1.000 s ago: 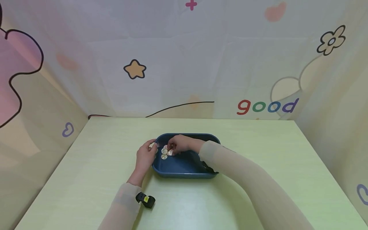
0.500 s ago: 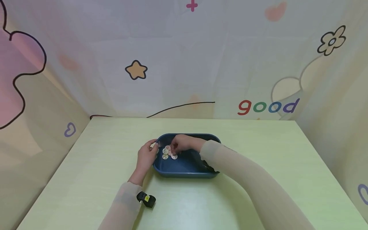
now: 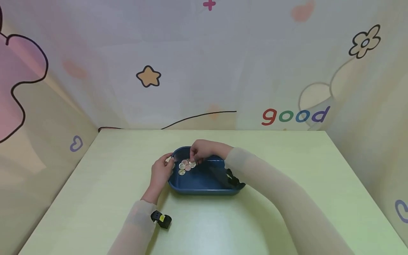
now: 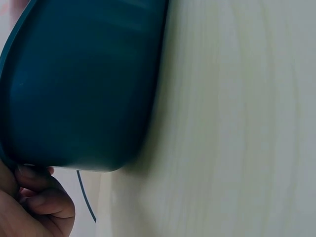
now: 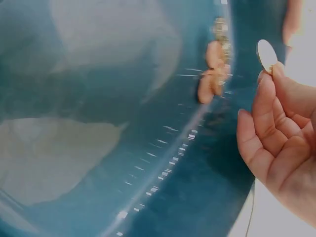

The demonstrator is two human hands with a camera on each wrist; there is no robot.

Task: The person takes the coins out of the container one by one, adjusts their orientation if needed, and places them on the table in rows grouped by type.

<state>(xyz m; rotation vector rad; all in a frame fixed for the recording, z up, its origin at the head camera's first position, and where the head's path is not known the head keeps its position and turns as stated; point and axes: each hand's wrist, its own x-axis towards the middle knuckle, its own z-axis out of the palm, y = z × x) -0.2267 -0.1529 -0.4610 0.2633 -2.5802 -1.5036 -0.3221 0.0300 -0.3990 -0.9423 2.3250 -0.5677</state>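
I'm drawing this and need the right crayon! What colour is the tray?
The tray is dark blue, clearest in the head view.

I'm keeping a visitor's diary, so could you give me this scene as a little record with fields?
Container: blue tray with rounded corners, on a pale table
Left hand: fingers curled at the tray's left end
Right hand: pinches one disc between thumb and finger, apart from the others
Other discs: gold and pinkish, clustered inside the tray near its left end; exact count unclear
Backdrop: cloth with a star, a flower and the word "good"
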